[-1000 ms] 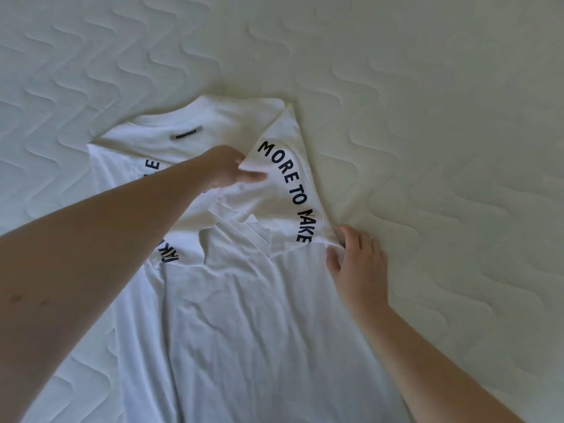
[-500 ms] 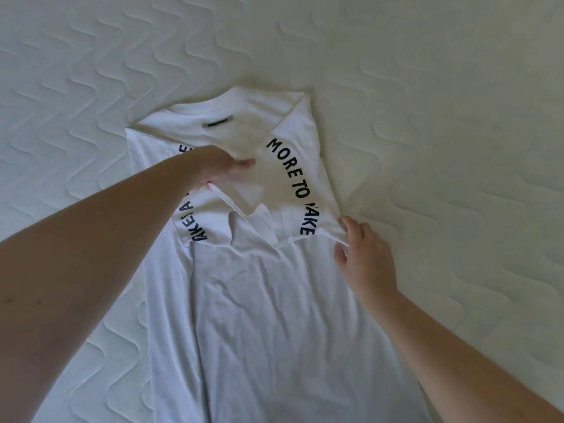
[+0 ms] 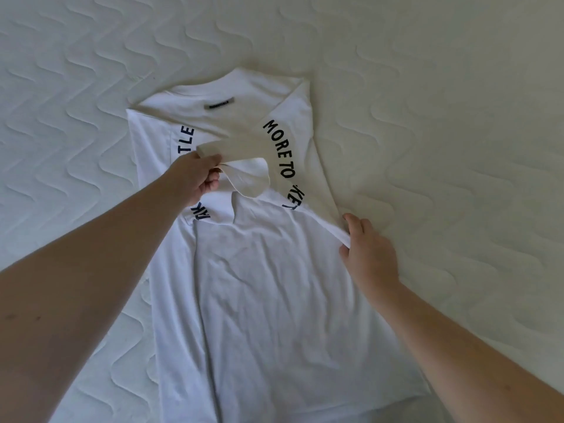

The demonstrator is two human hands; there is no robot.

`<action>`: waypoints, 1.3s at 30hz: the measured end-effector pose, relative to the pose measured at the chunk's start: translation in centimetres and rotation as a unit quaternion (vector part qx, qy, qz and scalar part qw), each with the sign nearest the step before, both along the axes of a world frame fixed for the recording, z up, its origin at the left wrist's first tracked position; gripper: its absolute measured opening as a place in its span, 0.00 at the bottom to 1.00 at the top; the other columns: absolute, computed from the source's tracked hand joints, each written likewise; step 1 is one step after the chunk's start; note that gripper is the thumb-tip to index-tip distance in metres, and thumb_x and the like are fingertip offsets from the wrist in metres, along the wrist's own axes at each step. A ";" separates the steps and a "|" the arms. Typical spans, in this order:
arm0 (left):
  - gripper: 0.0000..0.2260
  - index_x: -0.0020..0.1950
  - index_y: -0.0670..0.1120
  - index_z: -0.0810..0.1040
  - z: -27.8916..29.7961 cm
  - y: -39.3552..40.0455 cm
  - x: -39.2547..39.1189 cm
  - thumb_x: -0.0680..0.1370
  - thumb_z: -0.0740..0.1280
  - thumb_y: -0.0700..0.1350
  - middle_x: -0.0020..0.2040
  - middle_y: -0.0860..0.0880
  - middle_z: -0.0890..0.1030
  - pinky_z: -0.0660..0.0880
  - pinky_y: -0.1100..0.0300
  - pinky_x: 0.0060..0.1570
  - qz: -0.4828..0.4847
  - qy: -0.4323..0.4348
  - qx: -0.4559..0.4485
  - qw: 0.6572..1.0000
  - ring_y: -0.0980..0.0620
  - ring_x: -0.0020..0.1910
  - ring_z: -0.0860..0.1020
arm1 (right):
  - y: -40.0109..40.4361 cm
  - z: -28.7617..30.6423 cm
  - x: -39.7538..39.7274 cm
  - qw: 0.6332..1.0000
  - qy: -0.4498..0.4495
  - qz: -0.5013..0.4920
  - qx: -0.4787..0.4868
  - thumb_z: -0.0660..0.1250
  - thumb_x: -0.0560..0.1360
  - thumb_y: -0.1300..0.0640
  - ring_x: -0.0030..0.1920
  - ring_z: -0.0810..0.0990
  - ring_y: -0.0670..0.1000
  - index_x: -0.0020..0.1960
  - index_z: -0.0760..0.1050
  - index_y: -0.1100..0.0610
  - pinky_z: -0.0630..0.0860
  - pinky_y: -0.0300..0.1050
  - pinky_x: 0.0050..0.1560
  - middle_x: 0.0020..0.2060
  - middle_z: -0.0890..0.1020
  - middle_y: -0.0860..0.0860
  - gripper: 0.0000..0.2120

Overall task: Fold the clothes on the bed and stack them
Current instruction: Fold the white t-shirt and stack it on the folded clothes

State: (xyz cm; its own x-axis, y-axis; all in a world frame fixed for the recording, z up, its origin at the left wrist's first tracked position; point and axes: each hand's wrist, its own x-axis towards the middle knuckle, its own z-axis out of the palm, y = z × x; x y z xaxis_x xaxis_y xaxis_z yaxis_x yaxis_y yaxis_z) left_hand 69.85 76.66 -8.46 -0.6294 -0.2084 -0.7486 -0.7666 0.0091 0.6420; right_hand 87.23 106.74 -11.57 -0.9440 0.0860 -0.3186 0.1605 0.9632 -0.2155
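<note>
A white T-shirt (image 3: pixel 274 285) with black curved lettering lies on the bed, collar away from me, both sides folded inward. My left hand (image 3: pixel 195 178) pinches the end of the right sleeve (image 3: pixel 244 166), lifted and curled back over the shirt's upper middle. My right hand (image 3: pixel 366 251) grips the folded right edge of the shirt just below the lettering, fingers curled round the fabric.
The quilted white mattress (image 3: pixel 427 117) with a wavy stitched pattern surrounds the shirt on all sides. A dark label (image 3: pixel 222 103) shows inside the collar. No other clothes are in view.
My left hand has drawn the sleeve end back toward the left and lifted it, so the sleeve curls over. My right hand has stayed on the right fold edge.
</note>
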 end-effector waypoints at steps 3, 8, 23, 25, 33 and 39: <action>0.11 0.46 0.44 0.77 -0.9 0.6 1.7 0.78 0.70 0.52 0.33 0.49 0.76 0.74 0.64 0.29 0.004 -0.045 -0.015 0.999 0.56 0.28 0.74 | -0.3 0.2 1.3 1.000 0.007 -0.011 -0.004 0.67 0.73 0.60 0.41 0.80 0.62 0.67 0.70 0.59 0.71 0.50 0.36 0.49 0.77 0.58 0.23; 0.18 0.45 0.42 0.79 -2.0 3.3 4.2 0.73 0.73 0.58 0.36 0.46 0.76 0.71 0.57 0.38 -0.200 -0.054 -0.192 0.959 0.49 0.33 0.73 | -0.1 0.2 3.5 0.999 -0.028 -0.025 0.024 0.62 0.77 0.54 0.46 0.81 0.60 0.67 0.69 0.57 0.73 0.50 0.40 0.49 0.80 0.56 0.19; 0.05 0.57 0.48 0.69 -0.4 1.4 7.0 0.82 0.60 0.45 0.47 0.49 0.73 0.74 0.63 0.27 0.026 0.142 -0.136 0.980 0.53 0.34 0.73 | 0.2 1.3 11.2 0.999 -0.035 -0.006 0.005 0.69 0.72 0.54 0.43 0.80 0.58 0.52 0.71 0.55 0.65 0.45 0.34 0.45 0.76 0.52 0.12; 0.07 0.59 0.48 0.69 -1.0 -0.2 7.8 0.82 0.61 0.47 0.51 0.49 0.74 0.76 0.63 0.30 0.038 0.129 -0.141 0.981 0.52 0.37 0.76 | -0.1 1.3 13.2 0.999 -0.031 0.014 0.033 0.73 0.68 0.55 0.39 0.80 0.58 0.50 0.73 0.55 0.66 0.46 0.33 0.41 0.77 0.52 0.13; 0.08 0.51 0.48 0.66 -1.6 2.5 15.2 0.82 0.58 0.51 0.44 0.52 0.74 0.73 0.65 0.40 0.046 0.117 -0.290 0.949 0.54 0.39 0.74 | -1.7 2.6 19.0 0.992 -0.056 -0.078 0.078 0.66 0.76 0.55 0.47 0.77 0.55 0.58 0.71 0.56 0.71 0.48 0.43 0.49 0.76 0.54 0.13; 0.18 0.44 0.41 0.77 -0.6 12.7 24.0 0.80 0.64 0.55 0.40 0.44 0.83 0.82 0.55 0.38 -0.213 -0.049 0.022 0.976 0.48 0.37 0.83 | -2.5 4.8 21.9 0.993 0.002 -0.100 0.063 0.69 0.75 0.57 0.42 0.79 0.55 0.59 0.72 0.57 0.73 0.48 0.44 0.46 0.79 0.53 0.13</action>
